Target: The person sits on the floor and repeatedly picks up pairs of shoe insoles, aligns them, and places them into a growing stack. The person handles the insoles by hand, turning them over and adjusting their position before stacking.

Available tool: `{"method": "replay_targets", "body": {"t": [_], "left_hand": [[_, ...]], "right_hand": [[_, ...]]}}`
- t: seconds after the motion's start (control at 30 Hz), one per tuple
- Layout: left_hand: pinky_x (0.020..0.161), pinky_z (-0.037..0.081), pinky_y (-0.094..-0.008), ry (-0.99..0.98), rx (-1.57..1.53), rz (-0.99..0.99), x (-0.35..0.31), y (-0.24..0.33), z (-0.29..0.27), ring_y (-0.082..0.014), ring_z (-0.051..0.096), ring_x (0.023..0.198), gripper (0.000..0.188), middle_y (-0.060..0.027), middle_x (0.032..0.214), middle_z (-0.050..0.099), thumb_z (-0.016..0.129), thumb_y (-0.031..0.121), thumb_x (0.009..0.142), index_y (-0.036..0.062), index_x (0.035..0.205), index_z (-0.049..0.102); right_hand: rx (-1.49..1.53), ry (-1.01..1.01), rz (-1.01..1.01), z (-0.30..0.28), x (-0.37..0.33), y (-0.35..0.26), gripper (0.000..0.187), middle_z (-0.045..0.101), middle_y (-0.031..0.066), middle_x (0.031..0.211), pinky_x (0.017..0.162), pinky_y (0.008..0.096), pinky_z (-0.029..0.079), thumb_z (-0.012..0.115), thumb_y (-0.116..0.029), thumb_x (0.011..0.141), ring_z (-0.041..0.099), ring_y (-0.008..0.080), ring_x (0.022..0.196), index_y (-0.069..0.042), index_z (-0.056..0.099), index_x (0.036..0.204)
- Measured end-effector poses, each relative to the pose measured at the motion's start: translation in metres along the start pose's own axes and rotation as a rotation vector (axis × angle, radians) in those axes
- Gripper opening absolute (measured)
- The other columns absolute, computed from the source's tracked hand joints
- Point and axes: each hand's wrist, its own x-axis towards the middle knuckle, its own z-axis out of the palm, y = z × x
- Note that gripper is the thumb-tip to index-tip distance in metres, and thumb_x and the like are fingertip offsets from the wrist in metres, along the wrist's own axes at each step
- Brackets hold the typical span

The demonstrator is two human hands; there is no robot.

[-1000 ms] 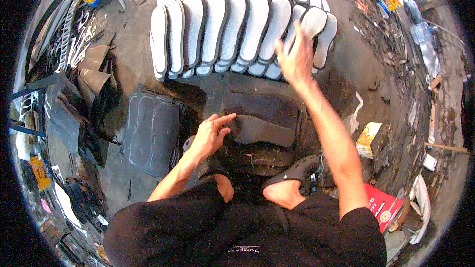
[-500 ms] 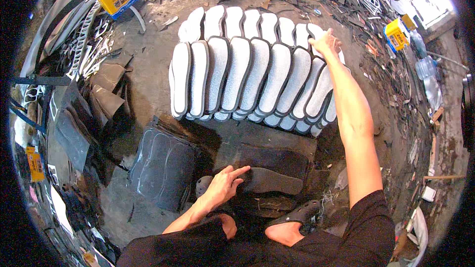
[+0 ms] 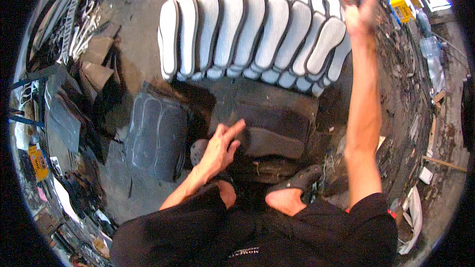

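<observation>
Two overlapping rows of white-topped, dark-edged shoe soles (image 3: 231, 29) fan across the ground in front of me. My right hand (image 3: 361, 10) is raised beside their right end, fingers spread and slightly blurred, with nothing visible in it. A dark sole-shaped piece (image 3: 274, 143) lies on a stack of dark sheets (image 3: 302, 106) between my feet and the rows. Over the left end of that piece hovers my left hand (image 3: 220, 148), index finger stretched out and the others loosely bent. Whether it touches the piece I cannot tell.
Left of the dark stack lie black slabs (image 3: 156, 133) marked with pale curved outlines. Sheet offcuts (image 3: 96, 64) and strips pile up farther left. Yellow-blue boxes (image 3: 403, 7) stand at the sides, with plastic bottles (image 3: 430, 52) at the right. My dark shoe (image 3: 297, 183) is close to the stack.
My right hand has come off the far right soles and moved right, its fingers opening. My left hand stays by the dark piece. The whole view has tilted, so the scene sits higher.
</observation>
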Motion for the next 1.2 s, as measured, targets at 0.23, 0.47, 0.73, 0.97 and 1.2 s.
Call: {"method": "replay_targets", "body": {"t": [0.23, 0.47, 0.73, 0.97, 1.2], "left_hand": [[0.086, 0.061, -0.0317, -0.072, -1.181, -0.318, 0.031, 0.054, -0.030, -0.0157, 0.071, 0.095, 0.049, -0.0098, 0.125, 0.072, 0.061, 0.033, 0.113, 0.0015, 0.151, 0.057], [0.078, 0.060, -0.0272, 0.118, -0.905, -0.341, 0.013, 0.027, -0.004, -0.0101, 0.071, 0.088, 0.038, -0.0081, 0.116, 0.077, 0.073, 0.015, 0.105, -0.0018, 0.139, 0.067], [0.085, 0.060, -0.0282, 0.337, -0.584, -0.282, 0.028, 0.010, 0.025, -0.0127, 0.073, 0.095, 0.038, -0.0106, 0.113, 0.079, 0.082, 0.011, 0.097, -0.0027, 0.131, 0.073], [0.078, 0.057, -0.0260, 0.482, -0.408, -0.282, 0.041, -0.001, 0.033, -0.0098, 0.072, 0.083, 0.028, -0.0083, 0.096, 0.082, 0.087, 0.015, 0.093, -0.0018, 0.115, 0.082], [0.079, 0.058, -0.0265, 0.482, -0.327, -0.339, 0.041, 0.007, 0.028, -0.0108, 0.073, 0.084, 0.030, -0.0095, 0.098, 0.083, 0.086, 0.016, 0.094, -0.0025, 0.117, 0.082]], "right_hand": [[0.307, -0.102, 0.537, 0.030, -0.292, -0.182, 0.049, 0.065, 0.0109, 0.137, 0.117, 0.0435, 0.042, 0.068, -0.009, 0.091, 0.058, 0.0248, 0.131, -0.002, 0.065, 0.139], [0.632, -0.101, 1.041, -0.024, -0.385, -0.206, 0.062, 0.064, 0.0059, 0.140, 0.101, 0.0342, 0.050, 0.079, -0.022, 0.095, 0.063, 0.0185, 0.122, -0.012, 0.055, 0.151], [0.270, -0.051, 0.994, -0.059, -0.410, -0.150, 0.045, 0.069, 0.0057, 0.122, 0.077, 0.0277, 0.059, 0.074, -0.021, 0.105, 0.069, 0.0135, 0.099, -0.010, 0.064, 0.147], [-0.197, -0.142, 0.845, -0.043, -0.410, -0.125, 0.046, 0.064, 0.0097, 0.106, 0.079, 0.0352, 0.062, 0.079, -0.023, 0.100, 0.068, 0.0218, 0.090, -0.014, 0.071, 0.144], [-0.236, -0.187, 0.857, -0.035, -0.411, -0.129, 0.049, 0.064, 0.0068, 0.106, 0.078, 0.0308, 0.060, 0.078, -0.024, 0.102, 0.070, 0.0153, 0.092, -0.012, 0.068, 0.148]]}}
